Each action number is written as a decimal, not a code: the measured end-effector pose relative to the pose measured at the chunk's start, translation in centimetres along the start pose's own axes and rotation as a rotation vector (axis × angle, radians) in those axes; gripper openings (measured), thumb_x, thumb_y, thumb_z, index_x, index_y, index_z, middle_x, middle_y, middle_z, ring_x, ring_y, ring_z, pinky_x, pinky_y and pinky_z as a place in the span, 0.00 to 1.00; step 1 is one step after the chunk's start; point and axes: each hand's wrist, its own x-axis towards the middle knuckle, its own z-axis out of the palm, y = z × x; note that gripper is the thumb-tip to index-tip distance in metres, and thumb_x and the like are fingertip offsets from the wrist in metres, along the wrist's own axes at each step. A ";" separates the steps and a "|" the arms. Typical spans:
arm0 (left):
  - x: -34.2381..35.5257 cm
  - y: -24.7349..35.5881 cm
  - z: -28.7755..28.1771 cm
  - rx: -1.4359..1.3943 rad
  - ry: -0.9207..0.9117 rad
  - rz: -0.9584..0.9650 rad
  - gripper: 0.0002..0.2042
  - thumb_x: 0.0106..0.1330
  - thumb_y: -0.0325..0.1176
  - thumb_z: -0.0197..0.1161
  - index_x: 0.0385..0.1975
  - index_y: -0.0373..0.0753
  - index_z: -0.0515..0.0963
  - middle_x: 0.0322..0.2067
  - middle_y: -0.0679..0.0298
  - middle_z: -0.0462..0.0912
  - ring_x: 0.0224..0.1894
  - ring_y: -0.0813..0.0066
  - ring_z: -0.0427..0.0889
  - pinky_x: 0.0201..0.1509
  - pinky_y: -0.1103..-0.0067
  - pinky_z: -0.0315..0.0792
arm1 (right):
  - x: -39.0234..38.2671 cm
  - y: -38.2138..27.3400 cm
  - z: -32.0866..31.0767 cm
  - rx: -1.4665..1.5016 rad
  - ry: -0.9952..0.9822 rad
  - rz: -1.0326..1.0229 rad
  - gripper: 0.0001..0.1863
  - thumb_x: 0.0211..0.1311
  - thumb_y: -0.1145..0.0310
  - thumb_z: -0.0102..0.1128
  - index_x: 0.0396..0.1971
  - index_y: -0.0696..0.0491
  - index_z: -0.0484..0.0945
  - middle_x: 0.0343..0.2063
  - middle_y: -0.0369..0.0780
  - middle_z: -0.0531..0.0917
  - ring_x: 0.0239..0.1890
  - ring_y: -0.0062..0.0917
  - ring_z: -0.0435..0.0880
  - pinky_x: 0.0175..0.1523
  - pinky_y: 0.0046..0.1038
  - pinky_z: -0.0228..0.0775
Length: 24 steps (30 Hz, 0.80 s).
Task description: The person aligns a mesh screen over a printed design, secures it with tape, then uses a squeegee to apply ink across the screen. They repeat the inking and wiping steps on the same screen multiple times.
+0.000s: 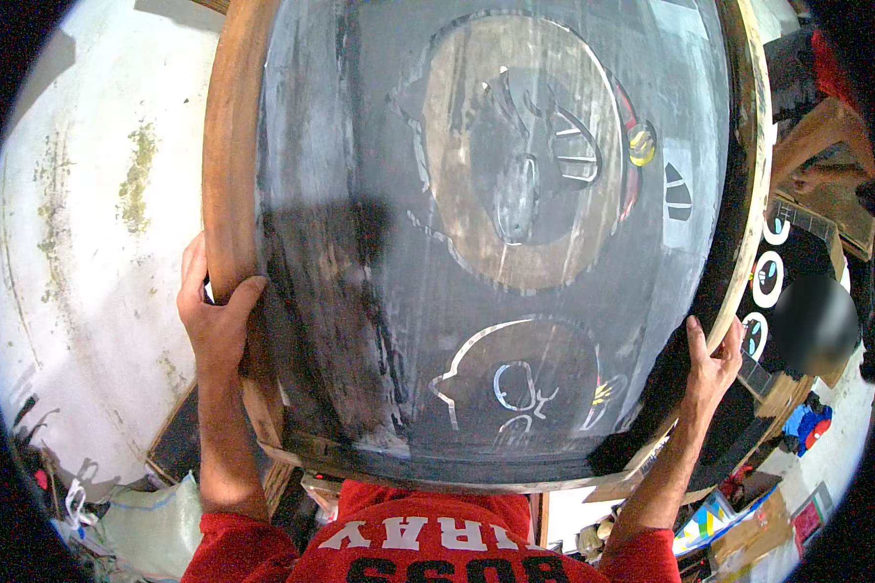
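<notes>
A large screen-printing frame (pixel 231 146) with wooden sides is held up in front of me. Its dark, streaked mesh (pixel 360 321) carries two cartoon-head outlines, a big one above a smaller one. My left hand (pixel 222 309) is closed round the left wooden side, thumb on the front and fingers behind. Lower down the opposite side, my right hand (pixel 715 361) grips the right edge with the thumb over the front. The lower edge of the frame reaches close to my red shirt. Fingers behind the wood are partly hidden.
A stained white wall (pixel 97 243) is at the left. A pale sack (pixel 151 525) sits at the lower left. On the right are a black panel with white eye shapes (pixel 768 277), cardboard pieces (pixel 749 534) and a blue-and-red item (pixel 809 425).
</notes>
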 end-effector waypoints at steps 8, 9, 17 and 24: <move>0.1 -0.5 0.1 0.025 0.000 0.029 0.31 0.52 0.20 0.70 0.61 0.28 0.75 0.60 0.55 0.76 0.62 0.62 0.76 0.69 0.70 0.68 | -0.1 0.1 0.1 -0.053 0.033 0.001 0.25 0.57 0.72 0.77 0.53 0.62 0.78 0.48 0.39 0.78 0.50 0.27 0.78 0.59 0.27 0.69; 0.1 -0.6 0.1 0.042 0.001 0.017 0.31 0.52 0.20 0.70 0.61 0.28 0.74 0.60 0.55 0.76 0.62 0.63 0.76 0.69 0.70 0.68 | -0.1 0.0 0.1 -0.058 0.031 0.002 0.25 0.57 0.72 0.77 0.53 0.62 0.78 0.48 0.40 0.78 0.50 0.27 0.78 0.60 0.27 0.69; 0.0 -1.1 0.2 0.015 0.015 0.005 0.35 0.55 0.19 0.68 0.68 0.33 0.71 0.62 0.58 0.76 0.62 0.67 0.77 0.66 0.71 0.71 | -0.1 -0.1 0.3 -0.049 0.041 0.054 0.27 0.55 0.70 0.79 0.52 0.63 0.78 0.49 0.41 0.78 0.52 0.28 0.79 0.60 0.28 0.71; 0.1 -1.3 0.4 0.037 0.045 0.045 0.38 0.55 0.20 0.68 0.71 0.36 0.69 0.64 0.59 0.76 0.63 0.67 0.77 0.65 0.71 0.72 | 0.0 -0.1 0.4 -0.043 0.060 -0.008 0.26 0.53 0.68 0.80 0.50 0.62 0.79 0.48 0.42 0.79 0.50 0.32 0.80 0.56 0.32 0.74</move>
